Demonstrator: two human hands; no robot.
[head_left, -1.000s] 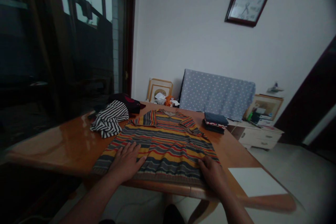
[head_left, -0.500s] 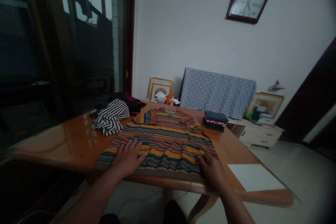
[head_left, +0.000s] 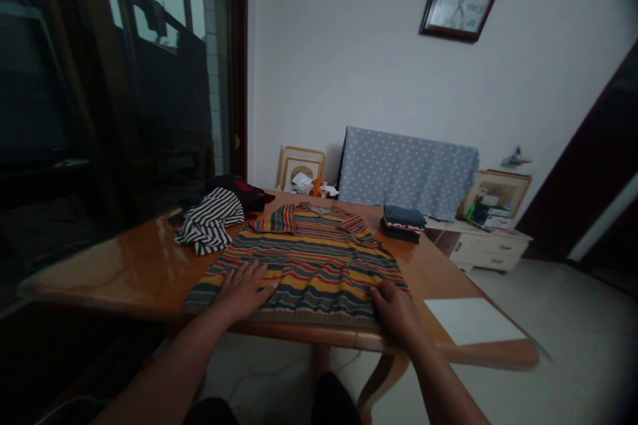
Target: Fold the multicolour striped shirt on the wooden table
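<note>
A: Where is the short-sleeved shirt with yellow, red, orange and grey stripes (head_left: 319, 259) placed?

B: It is spread out on the glossy brown wooden table (head_left: 124, 265), with its collar pointed to 12 o'clock and its ribbed brownish hem laid along the near edge at 6 o'clock. The sleeves are spread towards 11 and 1 o'clock, and some ripples are seen in the fabric above the hem.

A: And how is the left hand (head_left: 244, 292) held?

B: It is laid open and palm down on the shirt at 8 o'clock from its middle, with the fingers extended and the thumb spread inwards.

A: The right hand (head_left: 396, 309)?

B: It is placed at 4 o'clock, on the shirt's side edge near the hem. Its fingers are partly curled; whether any fabric is pinched cannot be told.

A: What else is carried by the table?

B: At 10 o'clock a crumpled black-and-white striped cloth (head_left: 212, 220) is seen, with a black garment with a red print (head_left: 246, 192) heaped just behind it. At 2 o'clock a small stack of dark folded clothes (head_left: 403, 222) is set near the shirt. At 4 o'clock, beyond the right hand, a flat white rectangular sheet (head_left: 471, 321) is laid near the table's edge.
</note>
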